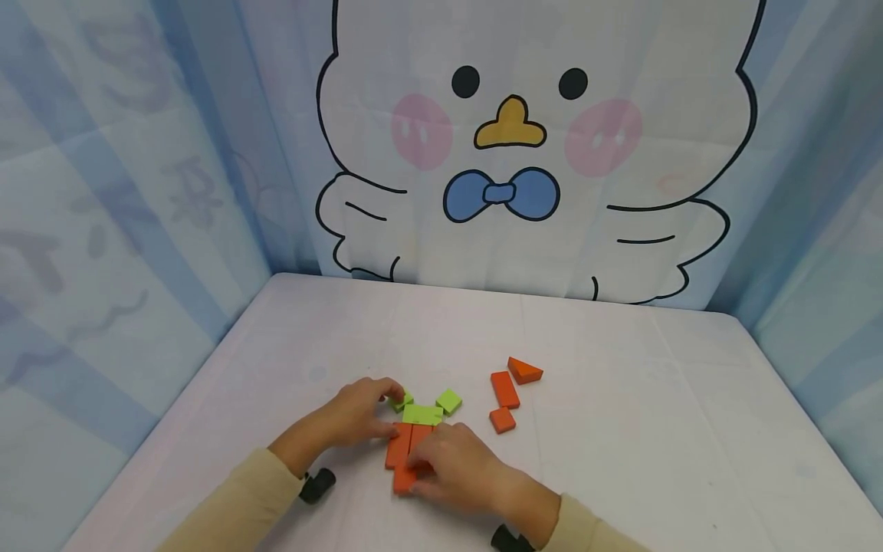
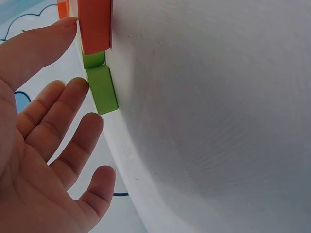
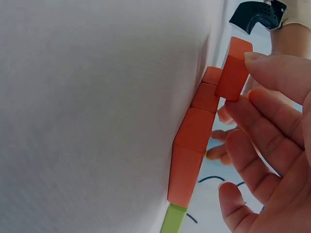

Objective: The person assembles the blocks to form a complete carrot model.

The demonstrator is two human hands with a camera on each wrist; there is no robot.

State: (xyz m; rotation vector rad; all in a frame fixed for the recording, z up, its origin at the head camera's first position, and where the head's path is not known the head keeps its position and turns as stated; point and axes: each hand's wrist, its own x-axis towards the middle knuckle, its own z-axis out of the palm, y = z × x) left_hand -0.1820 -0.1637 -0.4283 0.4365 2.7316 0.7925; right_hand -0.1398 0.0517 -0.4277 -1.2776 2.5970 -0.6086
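While the right hand (image 1: 451, 460) pinches a small orange wooden block (image 3: 234, 70) between thumb and fingertips, lifted slightly off the white tablecloth (image 1: 655, 429) at the near end of the figure, the row of long orange wooden blocks (image 1: 407, 445) beneath it lies loose, butted together and held by nothing but its own weight. A careless lowering of the pinched block could, I judge, knock those pieces sideways or open a gap between them, since the right wrist view shows it tilted and overlapping the edge of the row rather than squared to it. The left hand (image 1: 359, 414) rests at the left of the figure with its fingers straight and spread, fingertips (image 2: 77, 87) touching a small green wooden block (image 2: 102, 90) and the thumb against the side of an orange block; a push there, however light, could slide the green wooden pieces (image 1: 422, 412) to the right and out of line with the orange ones. Both sleeves hang close to the near edge of the figure and might drag a block if a wrist turns. Farther right, well apart from the hands, lie a loose orange rectangular block (image 1: 504, 389), an orange square block (image 1: 502, 419) and an orange triangular block (image 1: 525, 370), out of harm's way for the moment.
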